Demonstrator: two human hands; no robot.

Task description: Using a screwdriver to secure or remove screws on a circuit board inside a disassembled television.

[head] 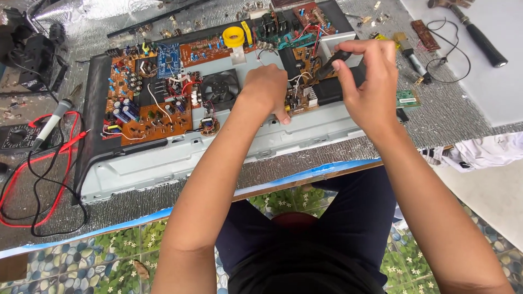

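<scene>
Gripping a black-handled screwdriver (pixel 333 62) with closed fingers, the right hand (pixel 370 81) is working above a small circuit board (pixel 303 90); left hand (pixel 267 90) fingers, curled together, are pressing it; board seemingly not removed yet

The left hand (pixel 267 90) covers the board parts beneath it, and the right hand (pixel 368 81) hides most of the black tool (pixel 333 61) it grips. At the upper right, the frame edge cuts off the hammer (pixel 479 35).
</scene>
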